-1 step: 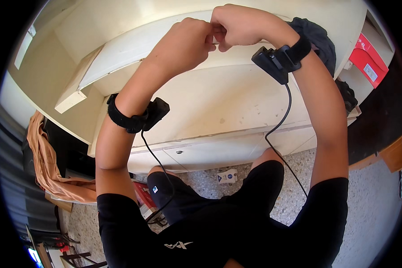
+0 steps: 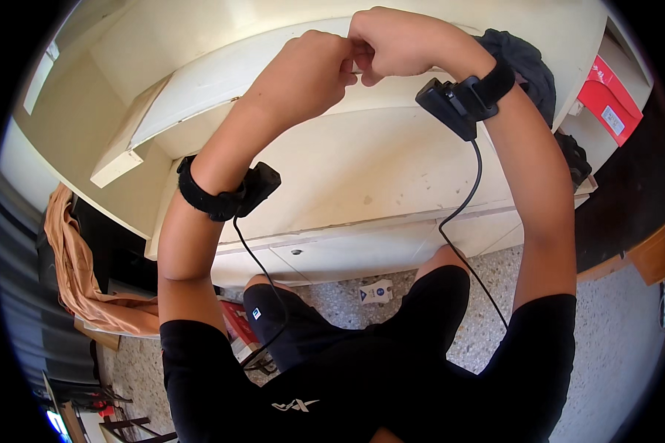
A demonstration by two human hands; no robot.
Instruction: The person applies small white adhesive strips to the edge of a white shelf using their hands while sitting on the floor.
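My left hand and my right hand meet at the top of the head view, above the raised shelf of a cream cabinet. Both are closed, fingers curled inward and fingertips almost touching. A small pale bit shows between them, but the fingers hide most of it, so its kind is unclear. A black strap with a box-shaped device circles my left forearm. Another strapped device sits at my right wrist, and a thin cable hangs from each.
Below my hands spreads the cabinet's stained desktop, with drawers under its front edge. Dark cloth lies beyond my right wrist. A red packet is on the right-hand shelf. Orange cloth hangs at the left; a white tag lies on the floor.
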